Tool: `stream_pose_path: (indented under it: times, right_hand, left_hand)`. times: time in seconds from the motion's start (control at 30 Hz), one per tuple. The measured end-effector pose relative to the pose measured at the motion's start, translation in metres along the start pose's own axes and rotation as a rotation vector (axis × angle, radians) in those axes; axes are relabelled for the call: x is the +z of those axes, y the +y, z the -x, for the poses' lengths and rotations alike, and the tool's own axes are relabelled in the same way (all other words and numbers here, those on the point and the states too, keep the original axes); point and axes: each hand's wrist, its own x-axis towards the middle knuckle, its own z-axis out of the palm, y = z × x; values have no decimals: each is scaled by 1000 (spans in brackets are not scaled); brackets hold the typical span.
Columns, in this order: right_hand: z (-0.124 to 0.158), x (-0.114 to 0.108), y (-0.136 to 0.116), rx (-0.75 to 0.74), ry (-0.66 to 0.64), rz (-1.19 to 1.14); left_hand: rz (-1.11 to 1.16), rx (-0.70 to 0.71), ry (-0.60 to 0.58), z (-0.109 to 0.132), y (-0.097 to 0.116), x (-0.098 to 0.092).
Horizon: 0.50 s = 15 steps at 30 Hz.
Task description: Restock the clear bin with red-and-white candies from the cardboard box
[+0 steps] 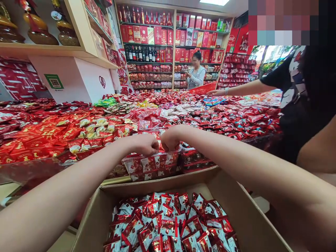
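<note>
Both my arms reach forward over an open cardboard box (236, 210) filled with several red-and-white wrapped candies (170, 224). My left hand (145, 143) and my right hand (170, 137) are curled into fists side by side, knuckles almost touching, over a clear plastic bin (149, 164) of the same red candies on the display counter. What the closed fingers grip is hidden; they sit right at the bin's top edge.
A wide display (199, 112) of red packaged sweets spreads behind the bin. At the right, another person's arm (241, 89) reaches across it. A further person (196, 73) stands by the back shelves (149, 38) of red boxes and bottles. A white shelf unit (70, 77) stands on the left.
</note>
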Motion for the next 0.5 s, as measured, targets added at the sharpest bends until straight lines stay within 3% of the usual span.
stream_pose_path:
  times: [0.4, 0.5]
  right_hand:
    - [10, 18, 6, -2, 100, -151]
    - [32, 18, 10, 2, 332, -225]
  left_hand:
    - [15, 63, 83, 5, -3, 5]
    - [24, 64, 148, 23, 0, -7]
